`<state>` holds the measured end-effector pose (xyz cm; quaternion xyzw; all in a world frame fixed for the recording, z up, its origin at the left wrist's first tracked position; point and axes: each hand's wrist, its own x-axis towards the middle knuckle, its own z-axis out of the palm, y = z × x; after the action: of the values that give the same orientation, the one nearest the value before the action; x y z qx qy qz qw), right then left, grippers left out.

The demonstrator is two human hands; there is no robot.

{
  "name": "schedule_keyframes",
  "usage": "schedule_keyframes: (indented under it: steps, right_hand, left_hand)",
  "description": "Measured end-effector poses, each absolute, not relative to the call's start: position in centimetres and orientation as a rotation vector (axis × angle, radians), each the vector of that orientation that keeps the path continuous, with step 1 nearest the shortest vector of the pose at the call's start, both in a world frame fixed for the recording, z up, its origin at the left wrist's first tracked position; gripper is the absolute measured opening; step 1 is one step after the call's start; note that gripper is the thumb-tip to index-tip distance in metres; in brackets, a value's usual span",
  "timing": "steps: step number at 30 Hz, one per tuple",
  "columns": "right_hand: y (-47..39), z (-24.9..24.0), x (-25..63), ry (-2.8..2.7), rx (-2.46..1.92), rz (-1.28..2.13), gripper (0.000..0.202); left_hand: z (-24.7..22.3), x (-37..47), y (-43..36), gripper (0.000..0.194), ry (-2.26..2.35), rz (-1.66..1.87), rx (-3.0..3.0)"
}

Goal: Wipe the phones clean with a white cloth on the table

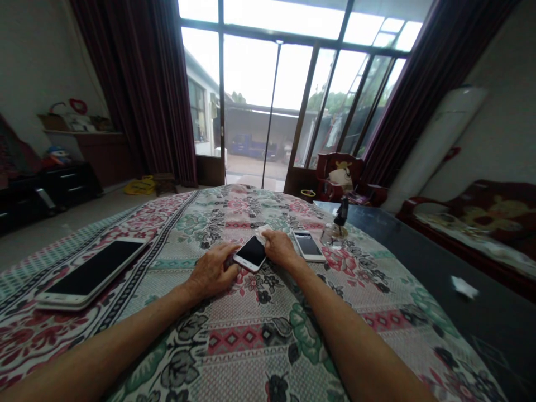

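Observation:
A white smartphone (251, 254) with a dark screen is tilted slightly above the patterned cloth in front of me. My left hand (214, 270) grips its left edge, thumb near the lower corner and fingers along the upper side. At the phone's upper right, my right hand (280, 247) is closed on a white tissue (262, 230), pressed against the phone's top end. A second white phone (309, 246) lies face up just right of my right hand. Farther right stands a clear spray bottle (334, 235) with a black nozzle.
A large white tablet-like device (94, 272) lies at the left on the floral tablecloth (247, 340). A crumpled white scrap (464, 287) rests on the dark surface at right. Beyond are a wooden chair (329, 167), a carved sofa (481, 223) and glass doors.

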<state>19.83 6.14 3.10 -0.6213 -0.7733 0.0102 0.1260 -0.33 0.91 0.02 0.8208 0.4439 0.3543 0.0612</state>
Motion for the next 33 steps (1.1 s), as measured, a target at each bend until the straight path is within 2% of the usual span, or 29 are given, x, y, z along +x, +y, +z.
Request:
schedule_keyframes:
  steps: [4,6,14,22,28,33]
  right_hand:
    - [5.7,3.7,19.1,-2.259,-1.853,0.066,0.029]
    - [5.3,3.9,18.6,-2.280,-1.829,0.065,0.027]
    - [4.8,3.5,18.4,-2.280,-1.688,0.072,0.028]
    - [5.7,2.8,19.1,-2.192,-1.680,0.117,0.035]
    - [5.8,3.1,18.8,-2.195,-1.703,0.151,0.037]
    - [5.6,3.0,18.8,-2.184,-1.686,0.116,0.037]
  left_hand:
    - [-0.3,1.3,0.4,0.066,1.409,1.047,2.523]
    - [-0.6,2.0,0.3,0.071,1.451,1.059,2.527]
    - [1.1,-0.2,1.5,0.051,1.333,0.904,2.585]
    - [2.7,-5.6,3.1,0.069,1.237,0.597,2.628]
    - [3.0,-4.2,3.0,0.066,1.444,0.675,2.611]
    - [2.6,-1.9,3.2,0.056,1.325,0.655,2.652]
